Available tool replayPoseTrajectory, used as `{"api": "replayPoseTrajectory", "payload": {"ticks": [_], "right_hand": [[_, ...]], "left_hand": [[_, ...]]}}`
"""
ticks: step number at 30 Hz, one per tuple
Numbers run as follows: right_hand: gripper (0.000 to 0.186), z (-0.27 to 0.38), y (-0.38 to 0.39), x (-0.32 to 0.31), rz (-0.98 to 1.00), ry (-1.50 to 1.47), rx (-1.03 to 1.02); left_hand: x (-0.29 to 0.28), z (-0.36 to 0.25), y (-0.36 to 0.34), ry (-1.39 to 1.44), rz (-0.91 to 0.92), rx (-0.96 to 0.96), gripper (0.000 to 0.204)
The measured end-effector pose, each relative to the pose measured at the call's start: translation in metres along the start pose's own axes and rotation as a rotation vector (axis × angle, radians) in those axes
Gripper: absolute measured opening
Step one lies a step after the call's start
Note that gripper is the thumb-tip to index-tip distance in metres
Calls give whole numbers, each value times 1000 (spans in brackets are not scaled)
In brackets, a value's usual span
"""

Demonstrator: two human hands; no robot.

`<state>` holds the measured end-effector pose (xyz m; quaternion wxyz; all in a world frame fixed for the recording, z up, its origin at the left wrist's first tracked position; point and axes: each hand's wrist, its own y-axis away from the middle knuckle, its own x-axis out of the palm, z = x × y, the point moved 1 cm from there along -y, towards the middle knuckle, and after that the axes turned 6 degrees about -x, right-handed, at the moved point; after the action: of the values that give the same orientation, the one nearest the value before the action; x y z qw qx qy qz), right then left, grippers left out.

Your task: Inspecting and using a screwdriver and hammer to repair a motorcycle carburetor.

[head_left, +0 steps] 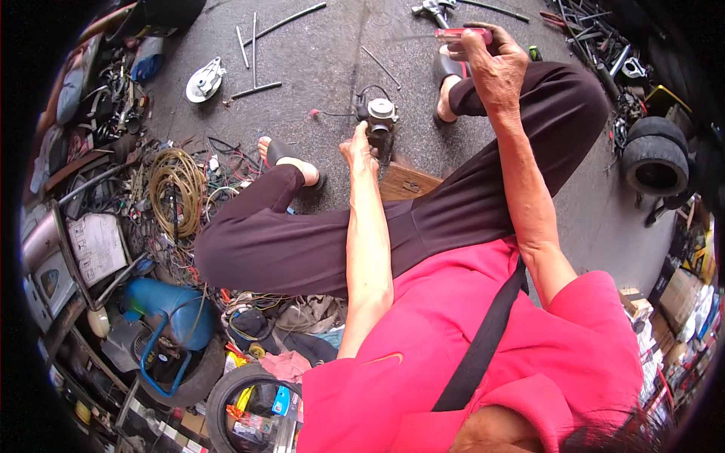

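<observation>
My left hand (361,149) is closed on the near side of a small carburetor (382,112) with a round silver top and a dark lower body. A thin cable with a red end trails from it to the left. My right hand (498,66), raised over my right knee, grips the red handle of a screwdriver (451,34). Its blurred shaft points left, apart from the carburetor. Behind the carburetor's near end sits a brown wooden block (408,183), partly hidden by my leg.
A round silver metal cover (205,80) and metal bars (255,53) lie on the dark floor. A hammer-like tool (434,10) lies far off. Coiled hose (176,189), wires and a blue tank (177,309) crowd the left; stacked tyres (655,162) stand right.
</observation>
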<state>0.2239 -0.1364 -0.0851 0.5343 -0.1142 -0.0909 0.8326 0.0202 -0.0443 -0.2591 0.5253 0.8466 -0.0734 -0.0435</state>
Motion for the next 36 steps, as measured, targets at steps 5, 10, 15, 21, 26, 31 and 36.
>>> {"api": "replayPoseTrajectory", "payload": {"ticks": [5, 10, 15, 21, 26, 31, 36], "right_hand": [[21, -39, -6, 15, -27, -266, 306], [23, -52, -11, 20, 36, -704, 760], [33, -48, -9, 19, 161, -599, 899], [36, -42, 0, 20, 558, -636, 1134], [33, -38, 6, 24, 475, -265, 915], [49, -43, 6, 34, 321, 41, 672], [67, -34, 23, 48, 440, -181, 784]], "left_hand": [[17, 32, -50, 20, 118, -250, 132], [42, 38, -71, 190, 71, -351, 125], [52, 45, -77, 192, -22, -187, 61], [33, 21, -73, 140, 159, -7, 73], [25, -41, -23, 60, 466, 242, 60], [15, -100, 54, -135, 686, 352, 68], [13, -102, 89, -60, 736, 468, 77]]}}
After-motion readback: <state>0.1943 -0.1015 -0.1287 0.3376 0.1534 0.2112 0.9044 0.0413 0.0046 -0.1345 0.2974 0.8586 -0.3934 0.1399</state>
